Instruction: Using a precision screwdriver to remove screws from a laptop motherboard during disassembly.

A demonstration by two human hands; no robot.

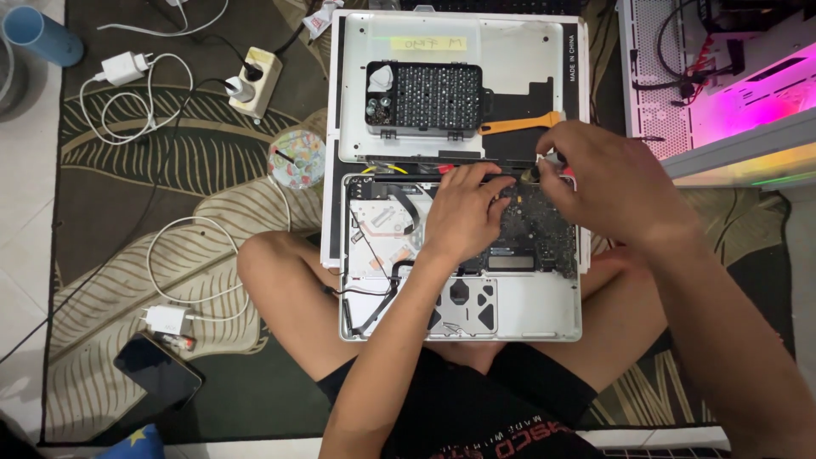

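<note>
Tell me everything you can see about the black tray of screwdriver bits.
The black rectangular plastic tray of screwdriver bits lies flat on the removed silver metal laptop cover, above the opened laptop. Rows of small metal bits fill most of it; its left end holds a white triangular pick and a few loose round parts. An orange plastic pry tool lies at its lower right corner. Neither hand touches it.

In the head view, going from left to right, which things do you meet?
Blue tube → white charger → round patterned tin → black bit case → left hand → right hand → pink-lit computer case.
</note>
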